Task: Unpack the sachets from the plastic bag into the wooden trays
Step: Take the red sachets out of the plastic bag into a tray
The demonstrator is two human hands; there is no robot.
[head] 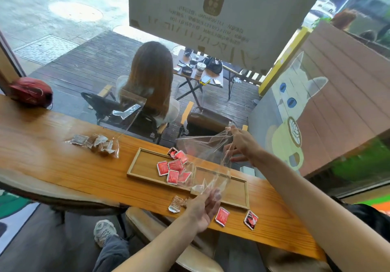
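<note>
A clear plastic bag (pixel 207 157) is stretched above the counter between my two hands. My right hand (pixel 242 143) pinches its far top edge. My left hand (pixel 203 206) grips its near lower end. Under it lie two shallow wooden trays. The left tray (pixel 145 167) holds several red sachets (pixel 174 168) piled at its right end. The right tray (pixel 236 189) shows only bare wood through the bag. Two red sachets (pixel 222 216) lie on the counter near its front edge, and a pale sachet (pixel 175 204) lies beside my left hand.
A second clear bag with brown sachets (pixel 97 143) lies on the wooden counter (pixel 42 149) to the left. A red helmet (pixel 31 92) sits at the far left end. Beyond the window a person sits at an outdoor table.
</note>
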